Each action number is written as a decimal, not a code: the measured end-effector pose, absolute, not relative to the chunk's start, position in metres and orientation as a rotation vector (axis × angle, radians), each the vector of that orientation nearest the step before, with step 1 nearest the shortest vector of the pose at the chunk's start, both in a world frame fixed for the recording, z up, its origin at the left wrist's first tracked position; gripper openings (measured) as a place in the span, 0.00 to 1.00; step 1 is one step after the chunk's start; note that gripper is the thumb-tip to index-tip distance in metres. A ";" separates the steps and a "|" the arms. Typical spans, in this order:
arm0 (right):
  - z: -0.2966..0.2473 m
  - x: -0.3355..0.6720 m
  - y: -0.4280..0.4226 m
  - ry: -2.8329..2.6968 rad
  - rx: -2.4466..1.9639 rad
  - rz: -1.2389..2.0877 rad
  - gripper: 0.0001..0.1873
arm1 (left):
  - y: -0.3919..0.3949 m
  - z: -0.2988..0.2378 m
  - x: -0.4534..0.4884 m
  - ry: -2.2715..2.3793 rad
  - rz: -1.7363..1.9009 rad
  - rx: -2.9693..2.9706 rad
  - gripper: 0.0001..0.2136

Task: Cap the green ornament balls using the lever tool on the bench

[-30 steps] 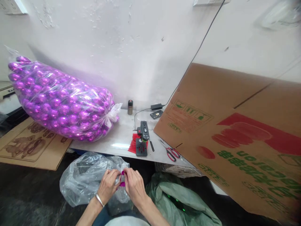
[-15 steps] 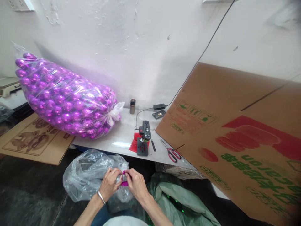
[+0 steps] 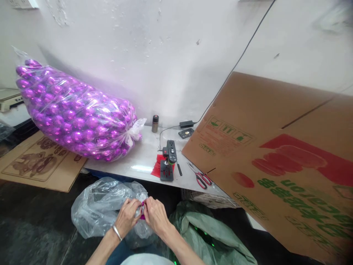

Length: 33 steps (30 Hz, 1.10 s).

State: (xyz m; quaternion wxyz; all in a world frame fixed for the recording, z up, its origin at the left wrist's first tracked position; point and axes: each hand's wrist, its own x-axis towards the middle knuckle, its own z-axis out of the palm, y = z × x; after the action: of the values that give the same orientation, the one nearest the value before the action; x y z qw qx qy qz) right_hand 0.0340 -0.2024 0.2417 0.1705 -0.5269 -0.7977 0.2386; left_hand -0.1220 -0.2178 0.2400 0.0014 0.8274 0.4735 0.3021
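My left hand (image 3: 127, 217) and my right hand (image 3: 156, 215) meet low in the middle, both pinched on a small magenta piece (image 3: 142, 216) between the fingertips. A metal bangle sits on my left wrist. Under and behind the hands lies a crumpled clear plastic bag (image 3: 102, 206). A large tied clear sack of shiny purple balls (image 3: 74, 114) rests on the white table (image 3: 143, 165) at the left.
A black power strip (image 3: 168, 160) on a red sheet, red-handled scissors (image 3: 202, 178), a small dark can (image 3: 155, 123) and an adapter lie on the table. A big cardboard box (image 3: 275, 154) leans at the right. A green bag (image 3: 209, 235) and flat cardboard (image 3: 38, 165) lie on the floor.
My hands stay together on the magenta piece, fingers shifting slightly. The view has drifted a little; nothing else has moved.
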 end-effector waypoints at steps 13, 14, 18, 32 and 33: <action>0.250 0.017 -0.171 -1.761 -1.731 1.500 0.12 | -0.219 0.246 -0.142 1.605 0.974 2.493 0.09; 0.252 0.014 -0.170 -1.762 -1.731 1.490 0.12 | -0.217 0.247 -0.144 1.585 0.970 2.482 0.09; 0.262 0.004 -0.168 -1.850 -1.738 1.332 0.11 | -0.206 0.246 -0.153 1.533 0.946 2.484 0.09; 0.253 -0.071 -0.128 -1.972 -1.727 0.875 0.12 | -0.153 0.226 -0.228 1.784 1.141 1.914 0.13; 0.255 -0.074 -0.126 -1.974 -1.686 0.868 0.12 | -0.149 0.227 -0.233 1.780 1.115 1.860 0.12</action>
State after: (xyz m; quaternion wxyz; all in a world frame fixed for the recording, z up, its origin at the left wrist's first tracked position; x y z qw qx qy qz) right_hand -0.0735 -0.1262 0.2546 0.2007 -0.6036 -0.7064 0.3106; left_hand -0.2328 -0.1485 0.2266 0.1672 0.6536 0.6256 0.3918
